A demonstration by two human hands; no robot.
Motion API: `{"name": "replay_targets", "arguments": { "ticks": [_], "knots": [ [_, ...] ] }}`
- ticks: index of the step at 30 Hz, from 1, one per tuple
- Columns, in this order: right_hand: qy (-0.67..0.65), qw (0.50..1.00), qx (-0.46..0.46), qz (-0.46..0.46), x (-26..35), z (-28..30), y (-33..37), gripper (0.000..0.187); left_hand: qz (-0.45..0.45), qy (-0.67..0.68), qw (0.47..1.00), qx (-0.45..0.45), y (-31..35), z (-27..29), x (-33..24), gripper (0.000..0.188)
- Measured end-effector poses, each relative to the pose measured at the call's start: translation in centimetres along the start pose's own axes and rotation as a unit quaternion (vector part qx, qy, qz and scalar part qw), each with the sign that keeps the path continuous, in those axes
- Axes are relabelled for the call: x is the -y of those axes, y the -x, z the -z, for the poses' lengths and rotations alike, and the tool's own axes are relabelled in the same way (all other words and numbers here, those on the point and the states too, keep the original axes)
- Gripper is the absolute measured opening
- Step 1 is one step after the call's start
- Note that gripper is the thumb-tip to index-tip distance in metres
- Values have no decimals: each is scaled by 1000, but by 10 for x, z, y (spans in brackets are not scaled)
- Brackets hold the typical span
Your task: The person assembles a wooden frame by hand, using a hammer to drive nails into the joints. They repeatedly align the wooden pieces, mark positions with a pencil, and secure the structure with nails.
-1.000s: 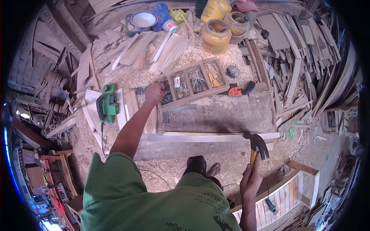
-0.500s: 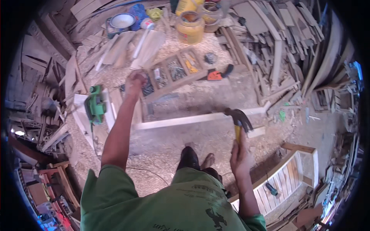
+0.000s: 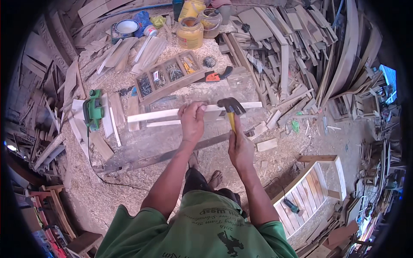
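My left hand is over a long pale wooden strip, its thumb and fingers pinched at the upper edge. Whatever lies between those fingertips is too small to make out. In my right hand is a claw hammer, gripped by its yellow handle. Its dark head is just right of my left fingers, over the strip. Beyond the strip, a divided wooden box holds nails and other small pieces. A handsaw with an orange and black handle lies at the box's right end.
A green electric planer sits at the left, its cord trailing toward me. Yellow jars and a white bowl stand at the back. Scrap wood is heaped at the right. A slatted wooden piece stands at the lower right.
My left hand has moved from the box's left end to the strip, nearer and rightward. The hammer has come leftward and up over the strip. The whole view has shifted slightly.
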State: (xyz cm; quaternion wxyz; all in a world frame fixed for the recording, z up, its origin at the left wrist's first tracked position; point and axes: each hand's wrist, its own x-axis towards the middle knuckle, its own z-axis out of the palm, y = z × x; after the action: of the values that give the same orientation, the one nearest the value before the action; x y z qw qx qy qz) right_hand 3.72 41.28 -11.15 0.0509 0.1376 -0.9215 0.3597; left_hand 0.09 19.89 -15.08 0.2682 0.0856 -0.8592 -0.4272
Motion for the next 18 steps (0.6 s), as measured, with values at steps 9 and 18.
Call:
{"name": "replay_targets", "arguments": {
  "ticks": [9, 18],
  "knots": [
    [-30, 998, 24, 47, 27, 43, -6, 65, -15, -25, 1000, -8, 2, -5, 5, 15],
    [32, 990, 20, 135, 58, 56, -23, 64, -52, -58, 997, -23, -3, -15, 13, 16]
  ]
}}
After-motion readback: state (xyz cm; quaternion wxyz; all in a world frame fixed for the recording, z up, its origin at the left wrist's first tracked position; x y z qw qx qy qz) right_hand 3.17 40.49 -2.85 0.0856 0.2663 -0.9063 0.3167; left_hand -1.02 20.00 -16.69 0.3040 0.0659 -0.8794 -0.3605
